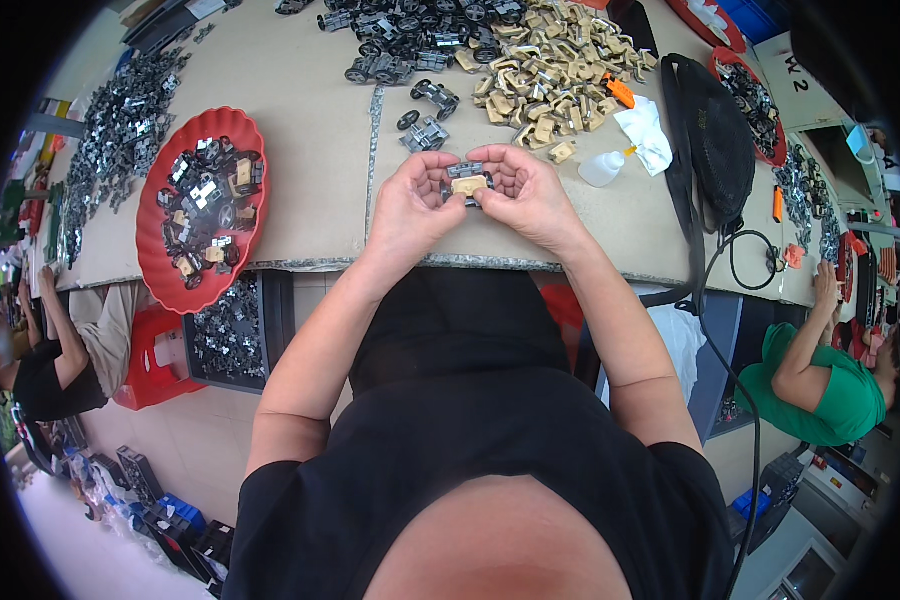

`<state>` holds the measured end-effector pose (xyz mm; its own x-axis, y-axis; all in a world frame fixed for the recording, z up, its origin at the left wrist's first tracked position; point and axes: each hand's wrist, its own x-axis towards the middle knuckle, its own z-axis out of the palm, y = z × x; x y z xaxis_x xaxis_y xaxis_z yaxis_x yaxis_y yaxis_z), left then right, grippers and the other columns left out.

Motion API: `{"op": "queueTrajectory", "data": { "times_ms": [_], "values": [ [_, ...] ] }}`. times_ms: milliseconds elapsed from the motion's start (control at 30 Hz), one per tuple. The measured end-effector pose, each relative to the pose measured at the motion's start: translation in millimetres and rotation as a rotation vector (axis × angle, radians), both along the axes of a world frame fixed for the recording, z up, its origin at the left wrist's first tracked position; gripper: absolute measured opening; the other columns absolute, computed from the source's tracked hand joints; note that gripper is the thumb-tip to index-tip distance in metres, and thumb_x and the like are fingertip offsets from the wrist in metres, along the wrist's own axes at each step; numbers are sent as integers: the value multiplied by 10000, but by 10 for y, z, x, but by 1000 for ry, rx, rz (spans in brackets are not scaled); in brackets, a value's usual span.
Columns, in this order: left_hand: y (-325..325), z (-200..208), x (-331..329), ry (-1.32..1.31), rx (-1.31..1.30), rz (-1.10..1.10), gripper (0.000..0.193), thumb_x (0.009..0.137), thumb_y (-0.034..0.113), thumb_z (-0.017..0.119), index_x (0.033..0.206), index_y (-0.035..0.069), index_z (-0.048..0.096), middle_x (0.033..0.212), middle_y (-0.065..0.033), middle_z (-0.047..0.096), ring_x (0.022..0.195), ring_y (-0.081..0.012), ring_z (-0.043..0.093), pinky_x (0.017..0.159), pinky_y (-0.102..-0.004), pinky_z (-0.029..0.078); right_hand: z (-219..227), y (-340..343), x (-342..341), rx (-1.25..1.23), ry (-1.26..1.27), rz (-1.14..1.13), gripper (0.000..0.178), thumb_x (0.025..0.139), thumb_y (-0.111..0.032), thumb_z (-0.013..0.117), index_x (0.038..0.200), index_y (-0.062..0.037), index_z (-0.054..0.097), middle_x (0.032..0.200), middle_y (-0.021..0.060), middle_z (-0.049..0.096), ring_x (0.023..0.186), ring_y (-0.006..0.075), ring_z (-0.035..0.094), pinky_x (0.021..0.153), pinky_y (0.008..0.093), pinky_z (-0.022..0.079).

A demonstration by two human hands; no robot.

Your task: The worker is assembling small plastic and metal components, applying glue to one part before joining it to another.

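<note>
Between both hands, close to the table's near edge, is a small toy vehicle chassis (pixel 464 171), grey and black with a tan piece (pixel 469 186) on it. My left hand (pixel 417 200) grips its left side, with the thumb against the tan piece. My right hand (pixel 526 200) holds the other side, its thumb pressing near the lower right. Curled fingers hide much of the underside. Just beyond the hands lie two loose grey chassis with black wheels (pixel 426 134). Farther off are a heap of tan parts (pixel 550 75) and a pile of black-wheeled chassis (pixel 400 45).
A red scalloped tray (pixel 150 215) of assembled pieces stands at left, beside a spread of grey parts (pixel 130 120). To the right are a small white bottle (pixel 601 169), a white cloth (pixel 646 135), an orange tool (pixel 620 92) and a black bag (pixel 715 140). Other people work on both sides.
</note>
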<state>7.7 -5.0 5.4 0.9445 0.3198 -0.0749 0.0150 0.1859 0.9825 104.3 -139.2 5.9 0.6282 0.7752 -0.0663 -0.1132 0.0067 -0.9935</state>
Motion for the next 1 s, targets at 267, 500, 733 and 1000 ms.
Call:
{"op": "queueTrajectory", "data": {
  "times_ms": [267, 500, 733, 1000],
  "values": [
    [-11, -13, 6, 7, 9, 22, 359, 760, -68, 567, 1096, -33, 446, 964, -71, 522, 884, -91, 548, 761, -207, 480, -17, 5, 1, 11, -17, -3, 367, 741, -21, 611, 1094, 18, 521, 872, -2, 568, 704, 12, 482, 655, 162, 432],
    [-76, -53, 52, -172, -116, 161, 419, 759, -59, 605, 1096, -9, 361, 991, -105, 512, 947, -130, 534, 841, -251, 464, -117, 49, 28, 32, -8, -52, 342, 796, -21, 589, 1120, 27, 494, 964, 49, 580, 843, 68, 550, 756, 201, 456],
    [-94, 2, 32, -88, -1, 109, 520, 732, -35, 681, 1119, -16, 335, 975, -102, 503, 925, -147, 558, 821, -256, 483, -18, 19, 29, 90, 26, 3, 369, 824, 1, 554, 1184, 15, 478, 1043, 78, 579, 923, 107, 561, 812, 234, 466],
    [-14, 54, 10, -65, -90, -13, 308, 798, -19, 598, 1078, -14, 470, 945, -89, 576, 864, -120, 583, 768, -237, 496, -23, -20, 47, 88, 99, 26, 402, 813, 15, 557, 1208, 12, 482, 1049, 64, 578, 928, 88, 547, 818, 218, 451]
  ]
}}
